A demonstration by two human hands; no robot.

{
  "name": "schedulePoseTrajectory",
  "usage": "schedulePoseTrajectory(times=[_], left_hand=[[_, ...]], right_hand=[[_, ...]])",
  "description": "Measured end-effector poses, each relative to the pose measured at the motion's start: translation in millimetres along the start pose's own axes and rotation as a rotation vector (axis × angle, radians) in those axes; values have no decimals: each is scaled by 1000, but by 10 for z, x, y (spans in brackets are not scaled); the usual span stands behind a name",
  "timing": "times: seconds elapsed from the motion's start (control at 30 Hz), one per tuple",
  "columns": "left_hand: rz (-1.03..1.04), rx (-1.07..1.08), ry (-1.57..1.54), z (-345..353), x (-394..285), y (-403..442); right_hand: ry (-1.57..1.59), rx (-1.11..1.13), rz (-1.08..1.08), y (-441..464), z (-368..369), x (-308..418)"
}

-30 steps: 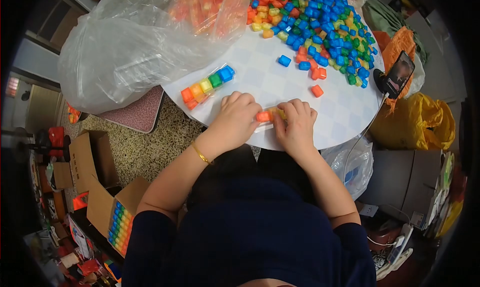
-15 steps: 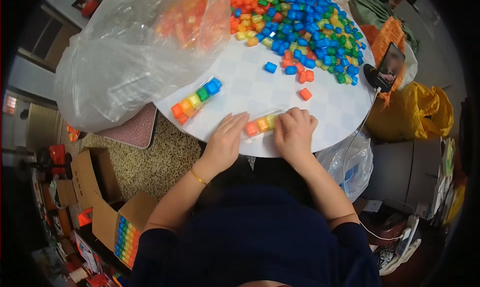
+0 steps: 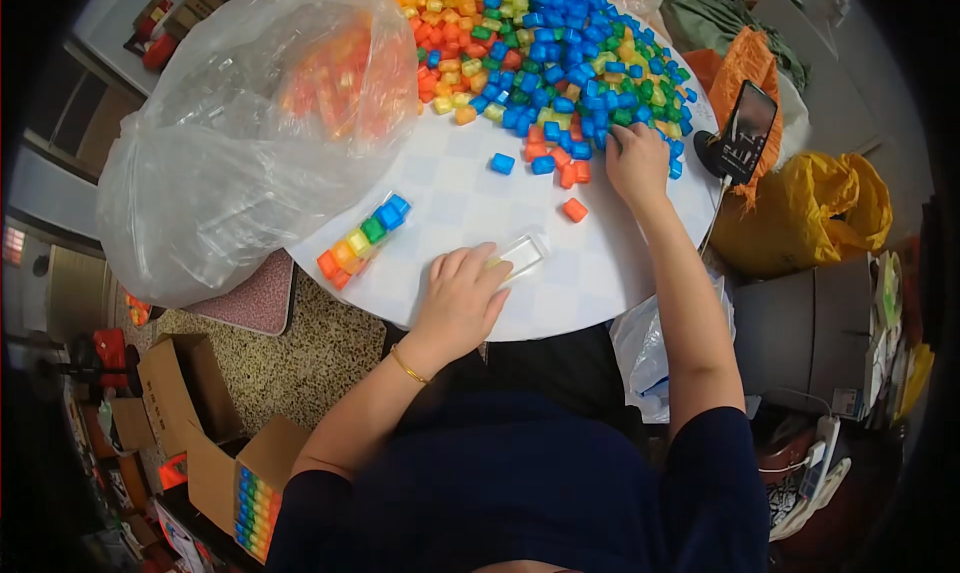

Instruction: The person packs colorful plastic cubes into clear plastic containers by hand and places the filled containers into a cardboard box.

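My left hand [image 3: 460,298] lies curled over one end of a clear plastic case [image 3: 525,255] near the table's front edge. Its fingers cover most of the blocks in that case, and the far end is bare. My right hand [image 3: 637,163] is at the near edge of the pile of coloured blocks [image 3: 570,58], fingertips pinched among blue and green ones. Whatever those fingertips hold is hidden. To the left lies a filled case [image 3: 364,236] with blocks in orange-red, orange, yellow, green and blue.
A large clear bag [image 3: 250,163] of orange-red pieces covers the table's left side. A phone [image 3: 745,133] on a stand is at the right edge. Loose blocks, including a red one [image 3: 574,210], lie before the pile. An open carton [image 3: 255,498] on the lower left holds filled cases.
My right hand has left the case and moved up and right to the pile. My left hand has slid over the blocks in the case. The view has shifted slightly.
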State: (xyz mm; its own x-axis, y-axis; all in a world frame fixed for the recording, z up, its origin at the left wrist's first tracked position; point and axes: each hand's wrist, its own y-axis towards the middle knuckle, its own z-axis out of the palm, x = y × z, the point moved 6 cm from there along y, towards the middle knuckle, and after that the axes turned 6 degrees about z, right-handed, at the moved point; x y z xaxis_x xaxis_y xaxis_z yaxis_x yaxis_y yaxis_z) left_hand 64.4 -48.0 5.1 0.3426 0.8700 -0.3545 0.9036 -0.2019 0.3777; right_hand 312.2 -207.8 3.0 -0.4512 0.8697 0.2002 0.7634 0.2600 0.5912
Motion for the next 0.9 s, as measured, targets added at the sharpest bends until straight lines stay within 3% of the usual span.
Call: schedulePoseTrajectory(times=[0.2,0.3,0.4,0.47,0.5,0.57,0.6,0.7,0.8,0.87,0.9], left_hand=[[23,-26,26,-21,-30,-7],[26,-23,56,-56,-44,-31],[-11,17,73,-115,43,-103],[-17,18,35,-136,117,-158],[-22,19,32,-138,128,-166],[-16,-3,41,-149,109,-171],[-14,1,33,-135,90,-162],[10,1,21,-102,41,-108],[3,-2,25,-101,54,-125],[-9,11,33,-98,50,-144],[-7,12,30,-109,40,-148]], right_hand=[[-31,-19,24,-29,-66,162],[4,73,23,-2,-55,149],[159,101,100,-114,-174,85],[541,273,53,-390,-314,154],[540,279,51,-507,-346,128],[640,389,-196,-760,-394,213],[635,393,-190,-812,-431,201],[548,381,-50,-896,-524,87],[367,211,17,-937,-613,-56],[474,269,403,-987,-512,-332],[471,268,406,-1004,-523,-358]])
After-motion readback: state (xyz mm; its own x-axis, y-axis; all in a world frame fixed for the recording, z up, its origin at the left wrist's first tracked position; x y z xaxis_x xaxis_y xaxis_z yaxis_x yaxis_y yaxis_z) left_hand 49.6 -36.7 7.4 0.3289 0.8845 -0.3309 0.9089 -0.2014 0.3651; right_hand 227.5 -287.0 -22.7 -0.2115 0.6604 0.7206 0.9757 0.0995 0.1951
